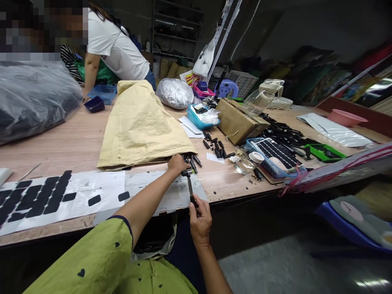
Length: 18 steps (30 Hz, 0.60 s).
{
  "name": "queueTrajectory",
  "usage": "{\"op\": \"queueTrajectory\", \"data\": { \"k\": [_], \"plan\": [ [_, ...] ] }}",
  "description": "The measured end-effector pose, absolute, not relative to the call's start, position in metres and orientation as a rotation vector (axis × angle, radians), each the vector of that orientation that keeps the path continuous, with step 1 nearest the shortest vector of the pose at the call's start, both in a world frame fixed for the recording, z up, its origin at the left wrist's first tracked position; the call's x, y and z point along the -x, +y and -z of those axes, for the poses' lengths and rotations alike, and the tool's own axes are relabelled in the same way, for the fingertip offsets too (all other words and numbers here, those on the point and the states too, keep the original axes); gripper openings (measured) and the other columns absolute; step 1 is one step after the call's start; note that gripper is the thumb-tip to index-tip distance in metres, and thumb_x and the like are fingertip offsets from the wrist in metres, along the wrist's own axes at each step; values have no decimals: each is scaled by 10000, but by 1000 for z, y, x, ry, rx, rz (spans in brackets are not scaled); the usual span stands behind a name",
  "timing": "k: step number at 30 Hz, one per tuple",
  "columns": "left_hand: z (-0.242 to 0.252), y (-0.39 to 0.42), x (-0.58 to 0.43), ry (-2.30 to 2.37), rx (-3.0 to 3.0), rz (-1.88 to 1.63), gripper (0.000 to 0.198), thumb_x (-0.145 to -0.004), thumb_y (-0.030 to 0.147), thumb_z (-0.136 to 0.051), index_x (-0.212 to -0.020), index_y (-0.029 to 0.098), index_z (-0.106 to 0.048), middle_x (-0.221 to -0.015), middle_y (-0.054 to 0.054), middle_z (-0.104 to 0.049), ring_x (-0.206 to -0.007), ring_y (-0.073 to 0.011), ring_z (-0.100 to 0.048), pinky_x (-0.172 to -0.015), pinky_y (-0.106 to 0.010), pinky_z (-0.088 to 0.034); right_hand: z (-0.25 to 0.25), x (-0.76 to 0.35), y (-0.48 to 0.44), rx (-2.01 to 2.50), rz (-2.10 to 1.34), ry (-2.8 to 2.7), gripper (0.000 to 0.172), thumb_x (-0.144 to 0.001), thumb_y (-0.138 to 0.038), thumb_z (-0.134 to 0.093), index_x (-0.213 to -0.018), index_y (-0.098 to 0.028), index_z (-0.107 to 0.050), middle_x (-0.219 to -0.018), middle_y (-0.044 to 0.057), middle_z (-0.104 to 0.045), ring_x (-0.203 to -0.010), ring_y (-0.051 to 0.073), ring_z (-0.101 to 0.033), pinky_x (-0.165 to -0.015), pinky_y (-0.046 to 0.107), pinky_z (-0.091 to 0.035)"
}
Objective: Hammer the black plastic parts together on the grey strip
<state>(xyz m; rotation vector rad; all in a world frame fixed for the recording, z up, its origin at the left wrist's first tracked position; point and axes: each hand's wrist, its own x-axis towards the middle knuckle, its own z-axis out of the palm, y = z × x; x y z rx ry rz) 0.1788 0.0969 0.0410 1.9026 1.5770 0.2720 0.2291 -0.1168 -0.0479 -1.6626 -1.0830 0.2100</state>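
My right hand (200, 218) is closed around the black grip of a small hammer (190, 187), held upright just past the table's front edge. Its dark head is at the top of a metallic shaft. Stretched out to the mouth of a beige sack (142, 126), my left hand (178, 164) has its fingers curled in. What it grips, if anything, is hidden. Several black rod-shaped pieces (196, 160) lie beside its fingers at the sack's opening. Beneath them is a grey sheet (171, 192) on the table.
Black patches on white paper (79, 183) lie at left. Further right are loose black handles (219, 149), a blue basket (203, 122), a cardboard box (239, 120) and a blue tray (275, 157). A person in a white shirt (119, 49) leans over the far side. A blue chair (352, 224) stands at right.
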Motion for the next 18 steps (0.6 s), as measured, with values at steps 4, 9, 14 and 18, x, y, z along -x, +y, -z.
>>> {"op": "queueTrajectory", "data": {
  "k": [4, 9, 14, 18],
  "plan": [
    [-37, 87, -170, 1563, -1937, -275, 161, -716, 326, -744, -788, 183, -757, -924, -121, -751, -909, -259, -694, -707, -282, -509, 47, -228, -116, 1660, -255, -1055, 373, -900, -382, -568, -1180, -178, -707, -1008, 90, -607, -725, 143, -571, -642, 289, -541],
    [-31, 73, -159, 1543, -2009, -330, 178, -785, 288, -641, -884, 190, -751, -985, -128, -743, -933, -279, -685, -746, -327, -503, 48, -228, -115, 1648, -303, -1003, 398, -888, -403, -576, -1188, -174, -704, -1015, 87, -591, -720, 140, -576, -634, 290, -543],
    [-32, 68, -133, 1490, -2104, -326, 191, -729, 227, -644, -878, 213, -761, -964, -92, -747, -930, -267, -669, -724, -310, -482, 47, -228, -114, 1641, -347, -972, 413, -880, -415, -582, -1188, -168, -702, -1014, 78, -584, -662, 120, -552, -607, 288, -537],
    [-35, 68, -82, 1452, -2171, -243, 209, -669, 205, -665, -854, 218, -762, -883, -53, -743, -862, -246, -656, -654, -285, -452, 45, -230, -114, 1651, -348, -993, 415, -884, -438, -571, -1190, -190, -701, -1015, 74, -594, -670, 122, -561, -581, 275, -540]
  ]
}}
